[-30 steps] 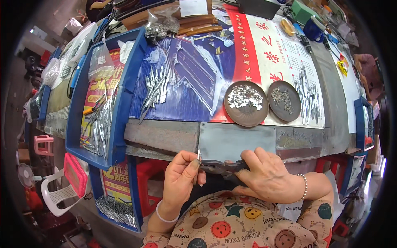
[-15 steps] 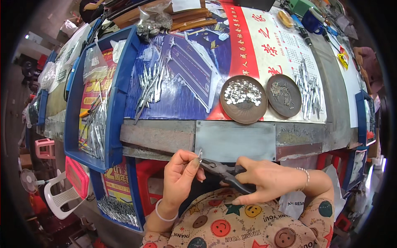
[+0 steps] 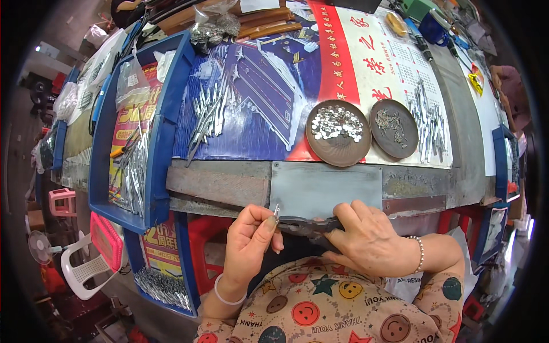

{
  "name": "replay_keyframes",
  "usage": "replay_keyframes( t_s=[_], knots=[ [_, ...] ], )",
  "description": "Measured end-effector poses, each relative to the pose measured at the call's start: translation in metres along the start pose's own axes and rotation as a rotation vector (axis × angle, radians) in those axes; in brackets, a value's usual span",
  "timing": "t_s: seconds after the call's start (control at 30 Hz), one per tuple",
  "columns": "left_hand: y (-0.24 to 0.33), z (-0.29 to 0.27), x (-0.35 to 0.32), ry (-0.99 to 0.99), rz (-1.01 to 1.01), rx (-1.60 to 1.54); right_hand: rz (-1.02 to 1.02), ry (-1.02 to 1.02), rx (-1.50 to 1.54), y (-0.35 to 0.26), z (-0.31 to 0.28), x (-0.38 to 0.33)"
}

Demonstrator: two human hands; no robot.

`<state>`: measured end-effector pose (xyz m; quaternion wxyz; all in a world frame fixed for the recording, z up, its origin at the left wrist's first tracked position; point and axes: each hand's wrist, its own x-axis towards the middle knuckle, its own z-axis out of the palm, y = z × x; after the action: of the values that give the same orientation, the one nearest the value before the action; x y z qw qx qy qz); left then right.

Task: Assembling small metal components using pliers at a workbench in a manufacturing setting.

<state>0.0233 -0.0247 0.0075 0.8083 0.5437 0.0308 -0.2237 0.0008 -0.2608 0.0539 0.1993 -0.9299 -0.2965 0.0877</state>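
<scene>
Between the thumb and fingers of my left hand [image 3: 247,246] stands a small shiny metal piece [image 3: 277,211], its tip poking up above the grip. My right hand [image 3: 369,239] is wrapped round a pair of pliers [image 3: 306,226] with dark handles. The jaws reach left to the metal piece at my left fingertips; whether they grip it cannot be made out. Both hands are just off the near table edge, in front of a grey metal sheet [image 3: 326,187]. Beyond it, a brown round dish [image 3: 337,156] bears silvery discs, and a second dish [image 3: 399,150] bears tiny metal parts.
Thin metal strips [image 3: 213,111] lie on the blue poster, and more strips [image 3: 430,128] are right of the dishes. A blue bin [image 3: 155,197] with metal strips stands at the left, above a lower bin [image 3: 166,294]. A blue mug [image 3: 433,28] sits at the far right.
My right hand has turned, its knuckles rising, and the pliers have swung from a downward slant to nearly level. The left hand keeps its pinch in the same place.
</scene>
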Motion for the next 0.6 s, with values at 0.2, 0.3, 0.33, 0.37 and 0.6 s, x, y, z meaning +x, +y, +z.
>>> replay_keyframes(
  t_s=[0.2, 0.3, 0.33, 0.37, 0.6],
  knots=[
    [-0.001, -0.001, -0.001, -0.006, -0.002, 0.010, -0.010, 0.081, -0.059, -0.002, 0.006, -0.001],
    [0.000, 0.001, -0.001, -0.004, -0.013, 0.026, -0.016, 0.044, -0.176, -0.002, 0.007, -0.004],
    [-0.001, 0.002, -0.001, -0.007, -0.016, 0.025, -0.016, 0.043, -0.177, -0.004, 0.004, -0.004],
    [-0.001, 0.002, -0.001, -0.012, -0.020, 0.022, 0.016, -0.054, -0.157, -0.006, -0.002, -0.005],
    [-0.002, 0.001, -0.001, 0.028, 0.031, 0.118, 0.061, -0.116, 0.225, -0.004, -0.008, 0.008]
  ],
)
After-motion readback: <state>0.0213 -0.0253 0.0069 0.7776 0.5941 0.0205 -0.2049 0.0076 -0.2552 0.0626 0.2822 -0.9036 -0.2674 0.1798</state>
